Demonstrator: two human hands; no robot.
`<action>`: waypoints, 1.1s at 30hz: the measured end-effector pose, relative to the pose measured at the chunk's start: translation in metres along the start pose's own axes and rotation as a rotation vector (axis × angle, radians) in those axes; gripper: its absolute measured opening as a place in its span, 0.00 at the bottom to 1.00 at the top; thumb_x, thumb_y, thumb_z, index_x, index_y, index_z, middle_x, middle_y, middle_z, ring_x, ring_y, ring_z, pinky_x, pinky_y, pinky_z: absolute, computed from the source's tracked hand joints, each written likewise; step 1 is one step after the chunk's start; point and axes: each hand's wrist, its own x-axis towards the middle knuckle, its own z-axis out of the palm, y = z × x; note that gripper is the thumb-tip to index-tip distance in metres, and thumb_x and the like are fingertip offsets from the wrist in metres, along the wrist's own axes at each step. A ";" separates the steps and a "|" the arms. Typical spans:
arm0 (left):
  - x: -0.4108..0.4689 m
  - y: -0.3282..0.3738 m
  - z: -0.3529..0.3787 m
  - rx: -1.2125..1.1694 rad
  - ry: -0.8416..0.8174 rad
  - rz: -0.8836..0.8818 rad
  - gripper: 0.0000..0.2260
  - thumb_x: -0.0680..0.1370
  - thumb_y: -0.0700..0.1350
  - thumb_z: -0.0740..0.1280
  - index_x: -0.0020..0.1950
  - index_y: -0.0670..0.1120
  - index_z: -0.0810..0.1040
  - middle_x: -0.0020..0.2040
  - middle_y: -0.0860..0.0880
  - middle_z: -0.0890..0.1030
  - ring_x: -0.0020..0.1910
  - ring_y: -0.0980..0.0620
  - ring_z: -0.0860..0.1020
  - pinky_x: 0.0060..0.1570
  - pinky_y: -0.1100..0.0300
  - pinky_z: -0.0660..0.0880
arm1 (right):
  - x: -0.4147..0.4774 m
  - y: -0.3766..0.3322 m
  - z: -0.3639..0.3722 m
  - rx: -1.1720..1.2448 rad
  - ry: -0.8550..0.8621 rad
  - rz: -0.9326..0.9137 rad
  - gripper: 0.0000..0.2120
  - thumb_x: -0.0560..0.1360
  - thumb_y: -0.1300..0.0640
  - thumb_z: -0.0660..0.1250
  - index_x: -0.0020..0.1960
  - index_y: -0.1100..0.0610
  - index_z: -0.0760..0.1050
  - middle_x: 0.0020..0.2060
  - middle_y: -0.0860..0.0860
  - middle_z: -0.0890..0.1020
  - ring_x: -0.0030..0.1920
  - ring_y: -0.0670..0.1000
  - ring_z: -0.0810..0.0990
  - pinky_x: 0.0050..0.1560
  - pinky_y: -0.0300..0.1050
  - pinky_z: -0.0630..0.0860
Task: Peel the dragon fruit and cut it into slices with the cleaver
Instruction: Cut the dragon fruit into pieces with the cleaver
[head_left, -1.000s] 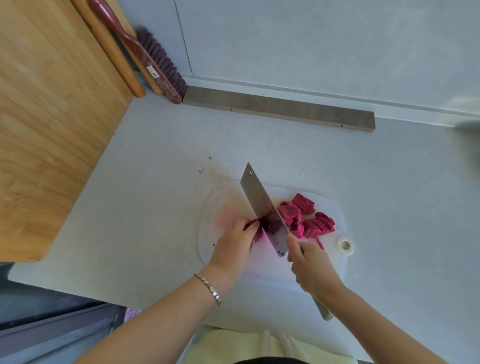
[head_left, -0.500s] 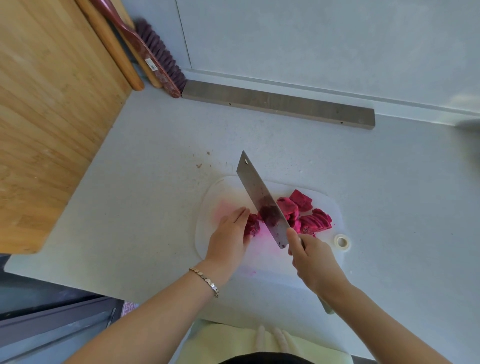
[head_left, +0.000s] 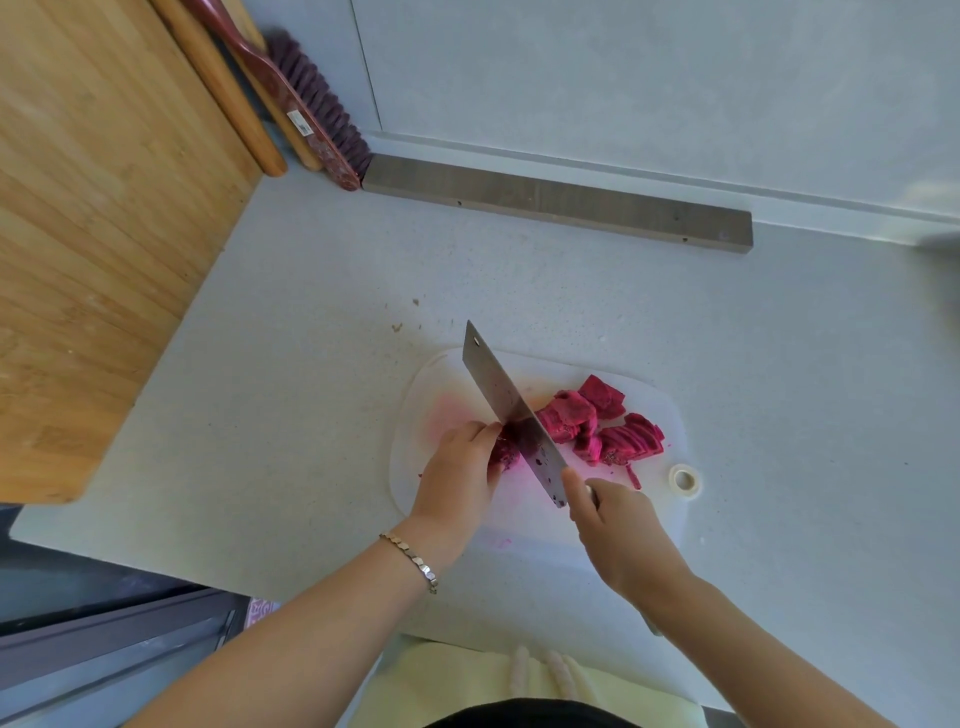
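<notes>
Fingers of the left hand (head_left: 460, 470), straighter a moment ago, now curl on the last uncut dragon fruit piece (head_left: 503, 453), at its 1 o'clock. The right hand (head_left: 618, 530) grips the cleaver (head_left: 511, 410). Its blade runs from 5 to 11 o'clock and touches the piece's right side. Cut slices (head_left: 602, 431) lie at 3 o'clock on the cutting board (head_left: 652, 397), on the tabletop (head_left: 311, 364).

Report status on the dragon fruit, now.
Left hand holds uncut fruit piece. Right hand grips cleaver, blade against it. Slices piled right of blade. White ring clear of cut.
</notes>
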 end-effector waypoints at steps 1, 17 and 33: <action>0.000 0.000 0.000 -0.009 0.002 0.000 0.16 0.76 0.39 0.64 0.64 0.45 0.74 0.55 0.47 0.78 0.55 0.46 0.74 0.54 0.55 0.74 | 0.001 -0.001 0.001 -0.018 -0.002 0.000 0.24 0.80 0.44 0.51 0.33 0.60 0.64 0.27 0.53 0.68 0.28 0.50 0.64 0.33 0.45 0.64; -0.004 0.005 -0.003 -0.107 0.026 -0.072 0.15 0.75 0.37 0.66 0.62 0.44 0.76 0.56 0.45 0.78 0.56 0.47 0.74 0.57 0.57 0.73 | 0.003 -0.001 0.001 0.134 0.004 0.017 0.23 0.79 0.44 0.51 0.35 0.60 0.66 0.29 0.55 0.67 0.30 0.52 0.64 0.33 0.45 0.63; -0.004 0.008 -0.006 -0.131 0.045 -0.085 0.13 0.75 0.37 0.65 0.59 0.43 0.77 0.54 0.45 0.79 0.55 0.47 0.75 0.53 0.62 0.71 | 0.007 -0.003 0.017 0.035 0.015 0.022 0.24 0.79 0.44 0.51 0.33 0.60 0.64 0.28 0.55 0.68 0.30 0.52 0.65 0.35 0.46 0.65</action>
